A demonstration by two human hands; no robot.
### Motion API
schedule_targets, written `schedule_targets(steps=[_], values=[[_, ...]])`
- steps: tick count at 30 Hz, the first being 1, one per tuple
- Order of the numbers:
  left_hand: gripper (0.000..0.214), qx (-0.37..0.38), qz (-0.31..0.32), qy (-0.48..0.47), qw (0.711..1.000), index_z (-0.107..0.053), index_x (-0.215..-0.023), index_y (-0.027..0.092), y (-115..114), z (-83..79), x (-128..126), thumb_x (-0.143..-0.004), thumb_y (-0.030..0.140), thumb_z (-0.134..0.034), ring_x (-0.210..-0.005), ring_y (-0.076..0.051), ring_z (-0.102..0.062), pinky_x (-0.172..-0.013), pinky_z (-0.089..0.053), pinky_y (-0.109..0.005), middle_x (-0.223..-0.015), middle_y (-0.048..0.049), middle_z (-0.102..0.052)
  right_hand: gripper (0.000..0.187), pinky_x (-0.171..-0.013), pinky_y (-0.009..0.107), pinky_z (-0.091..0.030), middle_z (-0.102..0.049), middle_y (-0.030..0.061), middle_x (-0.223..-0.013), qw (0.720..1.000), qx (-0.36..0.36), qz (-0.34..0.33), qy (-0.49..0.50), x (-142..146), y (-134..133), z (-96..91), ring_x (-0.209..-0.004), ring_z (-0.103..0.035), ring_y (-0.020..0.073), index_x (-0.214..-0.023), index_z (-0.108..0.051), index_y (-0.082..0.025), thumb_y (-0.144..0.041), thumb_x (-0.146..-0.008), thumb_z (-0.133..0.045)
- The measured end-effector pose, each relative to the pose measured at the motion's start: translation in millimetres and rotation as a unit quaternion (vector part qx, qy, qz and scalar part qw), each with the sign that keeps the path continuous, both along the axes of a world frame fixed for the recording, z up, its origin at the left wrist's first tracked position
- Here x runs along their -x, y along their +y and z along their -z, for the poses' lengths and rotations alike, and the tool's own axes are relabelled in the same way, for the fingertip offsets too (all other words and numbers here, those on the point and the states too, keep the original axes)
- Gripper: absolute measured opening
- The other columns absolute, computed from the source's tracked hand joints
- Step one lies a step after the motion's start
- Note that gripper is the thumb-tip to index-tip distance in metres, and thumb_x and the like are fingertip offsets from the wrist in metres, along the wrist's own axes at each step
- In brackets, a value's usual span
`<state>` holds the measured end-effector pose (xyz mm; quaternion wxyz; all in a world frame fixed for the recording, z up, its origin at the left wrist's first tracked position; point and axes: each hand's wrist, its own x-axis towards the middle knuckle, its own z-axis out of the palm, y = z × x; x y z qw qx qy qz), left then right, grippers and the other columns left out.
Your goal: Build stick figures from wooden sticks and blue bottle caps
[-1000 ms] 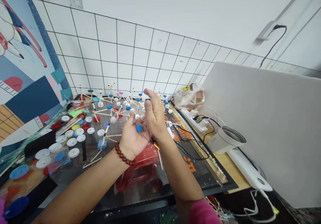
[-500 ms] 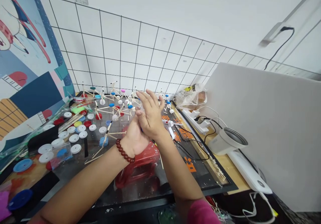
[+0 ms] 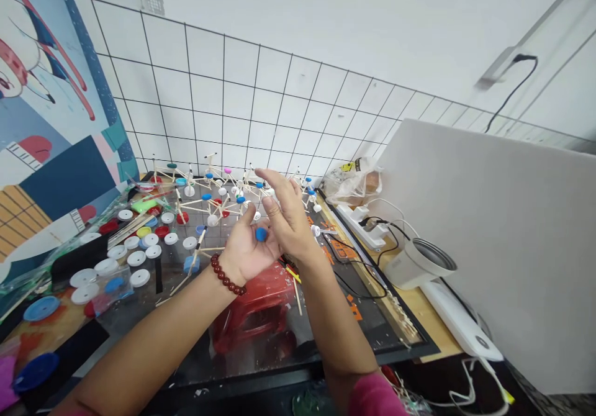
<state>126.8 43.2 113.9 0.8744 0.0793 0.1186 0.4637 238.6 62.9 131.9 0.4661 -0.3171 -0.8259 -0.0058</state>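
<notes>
My left hand [image 3: 251, 248] is turned palm up and holds a small blue ball [image 3: 261, 235], which looks like modelling clay, in its cupped palm. Right beside it, my right hand [image 3: 291, 220] is open, fingers stretched, tilted over the left fingers and apart from the ball. Beyond both hands stand several stick figures [image 3: 223, 202] of thin wooden sticks with blue, pink and white blobs and round caps. Near my left wrist, another stick frame [image 3: 195, 254] rises from a blue base. Below the hands is a red plastic stool [image 3: 261, 304].
White bottle caps [image 3: 137, 258] and coloured lids lie on the left. A white glue gun [image 3: 316, 231], black cables, a power strip [image 3: 363, 225] and a grey-white cup [image 3: 414, 267] are on the right. A wire grid [image 3: 242, 99] stands behind, and a large white board [image 3: 488, 236] at right.
My hands were pressed together, palm on palm, with the ball almost hidden. They have parted; the right has shifted slightly right, and the blue ball shows on the left palm.
</notes>
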Motion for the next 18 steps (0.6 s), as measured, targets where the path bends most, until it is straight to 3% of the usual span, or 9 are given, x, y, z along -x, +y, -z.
schedule_targets(steps=[3,5,10,12,14,16,18], values=[[0.061,-0.024,0.026,0.019,0.999,-0.066,-0.107,0.009,1.3,-8.3,11.6,-0.099,0.060,-0.035,-0.078,-0.026,-0.073,-0.072,-0.060,-0.039,-0.078,-0.0114,-0.072,0.040,-0.119,0.052,-0.026,-0.061,0.0037,-0.140,0.993,0.030,-0.105,-0.050,-18.5,-0.9,-8.4,-0.138,-0.047,0.0241,-0.134,-0.057,-0.031,-0.037,-0.095,-0.059],[0.062,-0.063,0.033,0.024,0.997,-0.066,-0.105,0.011,1.1,-14.4,18.1,-0.096,0.065,-0.039,-0.082,-0.027,-0.073,-0.070,-0.060,-0.040,-0.083,-0.0120,-0.072,0.038,-0.117,0.053,-0.027,-0.067,0.0028,-0.133,0.983,0.046,-0.141,-0.106,-25.0,-1.0,-10.9,-0.137,-0.048,0.0250,-0.127,-0.063,-0.031,-0.034,-0.089,-0.069],[0.053,-0.098,-0.006,0.075,0.992,-0.067,-0.096,0.013,2.2,-20.5,24.6,-0.091,0.064,-0.053,-0.069,-0.019,-0.068,-0.061,-0.056,-0.030,-0.075,-0.0058,-0.067,0.022,-0.117,0.051,-0.022,-0.073,-0.0001,-0.119,0.982,0.047,-0.143,-0.111,-19.1,-2.2,-9.7,-0.118,-0.064,0.0193,-0.112,-0.069,-0.030,-0.024,-0.091,-0.066],[0.047,-0.128,-0.060,0.124,0.982,-0.068,-0.092,0.013,4.1,-19.7,26.2,-0.089,0.059,-0.061,-0.066,-0.016,-0.065,-0.061,-0.054,-0.028,-0.074,-0.0040,-0.066,0.022,-0.117,0.048,-0.024,-0.075,-0.0014,-0.113,0.989,0.027,-0.123,-0.075,-17.1,-2.0,-10.0,-0.109,-0.067,0.0174,-0.113,-0.069,-0.032,-0.025,-0.092,-0.066],[0.035,-0.183,-0.170,0.185,0.950,-0.071,-0.093,0.014,6.2,-18.4,29.1,-0.083,0.047,-0.074,-0.072,-0.014,-0.065,-0.066,-0.054,-0.025,-0.080,-0.0029,-0.069,0.021,-0.115,0.046,-0.028,-0.076,-0.0016,-0.107,0.995,-0.007,-0.089,-0.038,-18.1,-1.0,-11.5,-0.104,-0.069,0.0171,-0.112,-0.069,-0.032,-0.026,-0.092,-0.067],[0.029,-0.260,-0.281,0.246,0.890,-0.074,-0.097,0.017,7.4,-17.7,34.1,-0.075,0.035,-0.083,-0.083,-0.013,-0.066,-0.076,-0.054,-0.024,-0.089,-0.0023,-0.072,0.018,-0.112,0.045,-0.033,-0.076,-0.0011,-0.103,0.997,-0.043,-0.062,-0.010,-20.8,0.4,-13.5,-0.100,-0.069,0.0174,-0.109,-0.069,-0.032,-0.029,-0.091,-0.069],[0.028,-0.349,-0.332,0.305,0.821,-0.076,-0.098,0.021,7.3,-18.0,40.5,-0.073,0.028,-0.086,-0.091,-0.014,-0.067,-0.085,-0.054,-0.026,-0.095,-0.0026,-0.073,0.017,-0.110,0.045,-0.037,-0.076,-0.0009,-0.100,0.996,-0.066,-0.053,0.015,-23.6,2.0,-14.9,-0.097,-0.070,0.0176,-0.107,-0.069,-0.031,-0.031,-0.090,-0.071]])
